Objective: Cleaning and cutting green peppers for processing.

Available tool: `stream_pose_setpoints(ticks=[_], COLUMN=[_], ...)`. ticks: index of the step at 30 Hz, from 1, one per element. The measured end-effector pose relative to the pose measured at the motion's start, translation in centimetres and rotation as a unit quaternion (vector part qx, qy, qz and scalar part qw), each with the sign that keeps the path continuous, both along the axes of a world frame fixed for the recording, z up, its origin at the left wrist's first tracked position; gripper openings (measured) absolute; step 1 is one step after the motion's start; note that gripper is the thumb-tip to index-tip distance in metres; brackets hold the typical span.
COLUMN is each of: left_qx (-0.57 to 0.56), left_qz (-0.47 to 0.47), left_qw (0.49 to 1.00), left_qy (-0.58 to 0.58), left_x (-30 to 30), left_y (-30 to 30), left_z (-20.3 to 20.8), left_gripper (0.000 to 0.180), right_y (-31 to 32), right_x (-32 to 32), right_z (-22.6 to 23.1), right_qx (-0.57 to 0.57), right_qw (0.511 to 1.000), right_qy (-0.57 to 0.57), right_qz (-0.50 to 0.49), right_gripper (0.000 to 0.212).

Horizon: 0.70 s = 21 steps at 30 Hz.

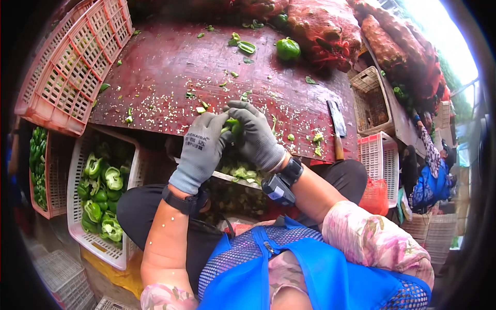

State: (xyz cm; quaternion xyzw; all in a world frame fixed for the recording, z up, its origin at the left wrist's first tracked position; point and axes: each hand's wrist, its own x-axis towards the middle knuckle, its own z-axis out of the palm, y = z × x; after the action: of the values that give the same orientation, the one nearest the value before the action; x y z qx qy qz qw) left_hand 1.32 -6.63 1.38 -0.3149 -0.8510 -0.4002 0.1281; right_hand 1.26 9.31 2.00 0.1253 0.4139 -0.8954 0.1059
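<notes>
My left hand and my right hand, both in grey work gloves, meet over the near edge of the dark red table. Between their fingers is a green bell pepper, mostly covered by the gloves, so I cannot tell whether it is whole or cut. White seeds and green scraps are scattered over the tabletop around them. To the right lies a cleaver, its wooden handle toward me. Below my hands, a container holds pale pepper cores and scraps.
A white crate of opened green peppers stands at my left, near another crate of peppers. A pinkish crate leans on the table's left end. At the back are a whole pepper and red mesh sacks. Another person is far right.
</notes>
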Motion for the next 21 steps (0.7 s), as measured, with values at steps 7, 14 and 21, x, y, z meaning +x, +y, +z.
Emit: stream_pose_setpoints(ticks=[7, 14, 21], left_qx=[0.127, 0.475, 0.682], left_qz=[0.061, 0.074, 0.041], left_qw=[0.990, 0.822, 0.516], left_qy=[0.010, -0.304, -0.516], left_x=[0.5, -0.3, 0.4], left_y=[2.2, 2.6, 0.3], left_z=[-1.8, -6.0, -3.6], left_gripper=[0.027, 0.026, 0.027], right_y=[-1.5, -3.0, 3.2], right_x=[0.4, 2.3, -3.4], right_z=[-1.5, -2.2, -2.2], right_qx=[0.134, 0.423, 0.009], right_qw=[0.981, 0.851, 0.999], right_qy=[0.085, 0.306, 0.048], right_qz=[-0.109, -0.054, -0.007], right_gripper=[0.027, 0.050, 0.043])
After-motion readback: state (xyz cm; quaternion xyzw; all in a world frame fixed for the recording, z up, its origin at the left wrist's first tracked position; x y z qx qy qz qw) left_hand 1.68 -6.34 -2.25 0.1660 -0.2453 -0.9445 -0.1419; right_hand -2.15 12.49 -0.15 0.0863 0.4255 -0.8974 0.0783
